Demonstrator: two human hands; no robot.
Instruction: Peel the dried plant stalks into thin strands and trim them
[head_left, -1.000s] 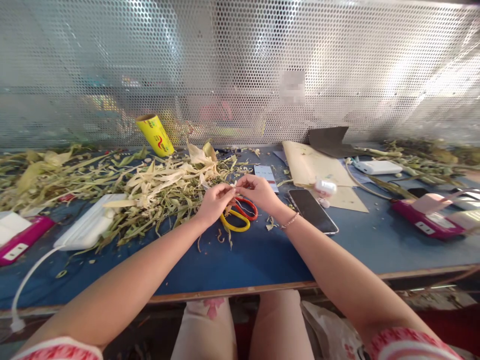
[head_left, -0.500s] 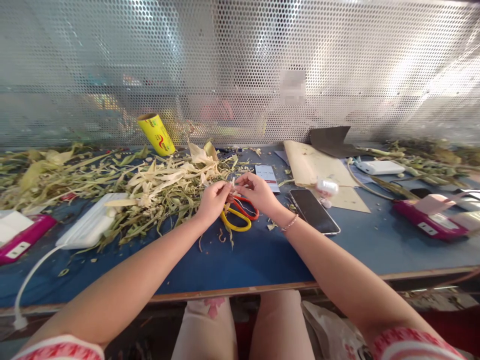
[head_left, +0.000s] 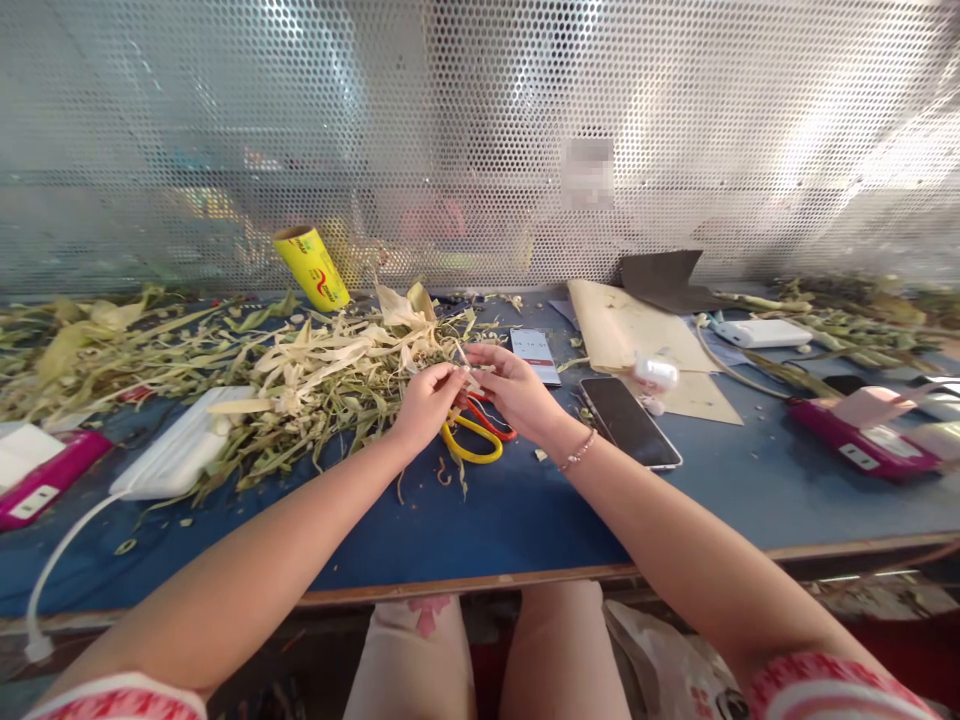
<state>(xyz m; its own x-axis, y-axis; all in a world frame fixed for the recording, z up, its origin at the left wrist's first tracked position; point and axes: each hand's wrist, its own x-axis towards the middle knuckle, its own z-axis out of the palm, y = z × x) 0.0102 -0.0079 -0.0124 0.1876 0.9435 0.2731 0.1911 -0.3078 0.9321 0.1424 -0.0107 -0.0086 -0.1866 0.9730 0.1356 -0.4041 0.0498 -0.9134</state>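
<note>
My left hand and my right hand meet over the table, fingertips pinched together. Between them is a small, thin, pale strip, one end poking up past the fingers; it is too small for me to tell its kind. Just below the hands lie scissors, their yellow handle loop and orange-red loop showing and the blades hidden. To the left of my left hand spreads a heap of dried leaves and stalks. Behind my right hand a phone shows running digits.
A dark-screened phone and a white earphone case lie to the right, near brown paper. White power banks and magenta power strips sit at both sides. A yellow cardboard tube leans before the perforated metal panel.
The pale strip now sticks up more clearly between my fingertips. My right hand's fingers have shifted slightly. Other things stay where they were.
</note>
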